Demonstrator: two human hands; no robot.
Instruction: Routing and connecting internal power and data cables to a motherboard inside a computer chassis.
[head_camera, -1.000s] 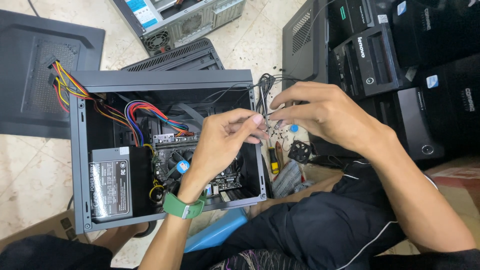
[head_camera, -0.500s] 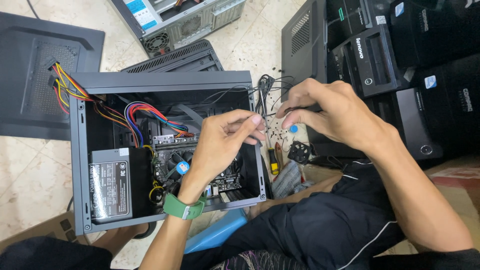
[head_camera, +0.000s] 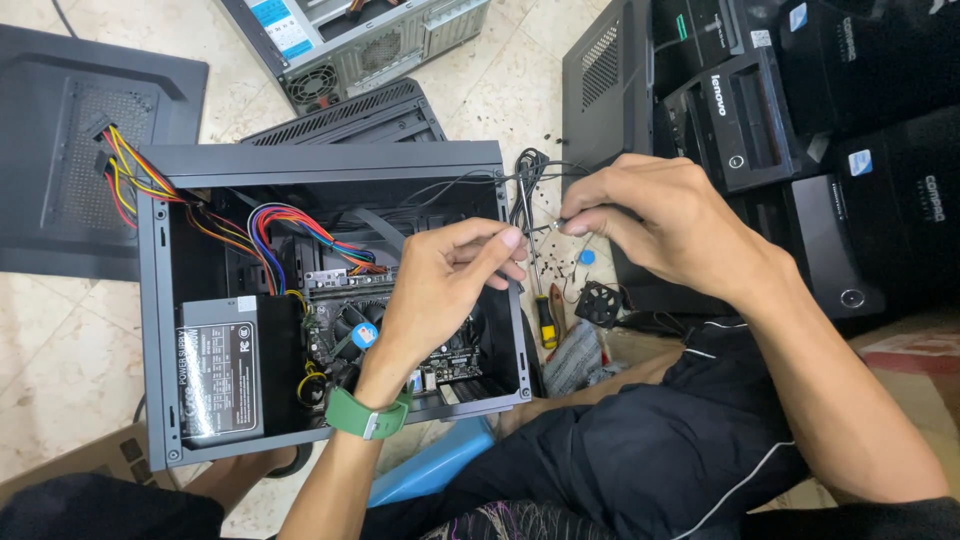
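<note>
A: What is held, and where?

B: A thin black cable is pinched between both hands just above the right edge of the open case, which lies on its side on the floor. The right hand is closed in a narrow fingertip grip on the cable's small end; whether a plug sits there cannot be told. The left hand, with a green watch at the wrist, is curled over the case with its fingertips closed by the same cable.

A: How is the cable judged to handle?

B: Light, limp and thin. It is best taken near its end, by the tips, since a hard pull could strain the fine wires. A loop of it hangs over the case rim.

A: What labels can be made out?

B: A grey power supply at the lower left of the case bears a pale rectangular label with dark print. A round blue sticker sits on the cooler fan of the board. Coloured wires run from the upper left corner. Black towers at the right carry small square blue-and-white badges. A silver case at the top has a blue-and-white label strip.

A: Anything beside the hands?

B: A screwdriver with a yellow-and-black handle, a small black fan and a blue cap lie on the floor.
</note>
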